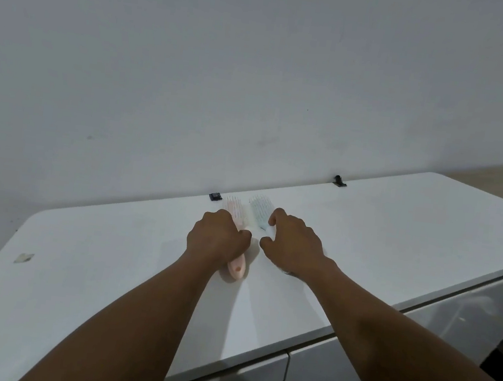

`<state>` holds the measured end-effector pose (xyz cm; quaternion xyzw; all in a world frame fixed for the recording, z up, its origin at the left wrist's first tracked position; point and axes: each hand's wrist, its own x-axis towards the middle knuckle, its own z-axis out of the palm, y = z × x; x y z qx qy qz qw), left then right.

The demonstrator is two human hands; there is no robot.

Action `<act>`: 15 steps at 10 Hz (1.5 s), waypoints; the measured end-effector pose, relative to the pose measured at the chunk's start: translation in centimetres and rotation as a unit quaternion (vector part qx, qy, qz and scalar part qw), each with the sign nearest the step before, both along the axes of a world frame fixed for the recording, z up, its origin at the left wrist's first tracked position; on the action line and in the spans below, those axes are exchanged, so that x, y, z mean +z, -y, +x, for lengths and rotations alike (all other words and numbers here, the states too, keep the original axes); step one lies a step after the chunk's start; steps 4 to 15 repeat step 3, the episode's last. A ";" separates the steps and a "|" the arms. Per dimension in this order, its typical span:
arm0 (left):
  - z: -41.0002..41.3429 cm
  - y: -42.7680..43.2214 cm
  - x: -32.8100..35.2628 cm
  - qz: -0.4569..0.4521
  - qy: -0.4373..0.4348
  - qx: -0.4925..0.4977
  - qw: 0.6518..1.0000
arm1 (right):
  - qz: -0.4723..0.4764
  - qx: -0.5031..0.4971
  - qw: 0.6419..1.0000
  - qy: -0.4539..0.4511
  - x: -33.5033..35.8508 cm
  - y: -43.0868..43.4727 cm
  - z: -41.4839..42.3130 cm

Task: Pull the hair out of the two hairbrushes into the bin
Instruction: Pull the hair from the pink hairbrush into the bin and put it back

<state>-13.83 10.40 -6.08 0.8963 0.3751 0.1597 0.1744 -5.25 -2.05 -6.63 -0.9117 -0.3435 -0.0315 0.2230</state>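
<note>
Two hairbrushes lie side by side on the white countertop [109, 268], bristles up, heads toward the wall. My left hand [218, 236] is closed around the handle of the pink hairbrush [235, 209], whose handle end sticks out below my fist. The pale blue hairbrush [260, 210] lies just to its right. My right hand [294, 245] hovers over the blue brush's handle with curled, parted fingers, and its fingertips touch the brush's lower edge. The handle itself is hidden under the hand. No bin is in view.
A white wall rises behind the counter. Two small black clips [215, 196] [339, 181] sit at the counter's back edge. A scrap of tape [23, 257] lies at the left. Grey cabinet fronts [316, 376] run below the front edge.
</note>
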 end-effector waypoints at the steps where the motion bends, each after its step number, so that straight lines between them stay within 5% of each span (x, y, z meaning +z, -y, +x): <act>1: 0.0 0.1 0.5 0.003 -0.009 -0.005 1.000 | -0.006 0.002 1.000 -0.016 0.4 0.0 0.5; 3: -0.4 0.1 2.8 0.066 -0.032 0.022 0.997 | -0.005 0.015 0.999 -0.039 3.1 1.0 1.7; 15: -0.4 0.1 2.8 0.066 -0.032 0.022 0.997 | -0.005 0.015 0.999 -0.039 3.1 1.0 1.7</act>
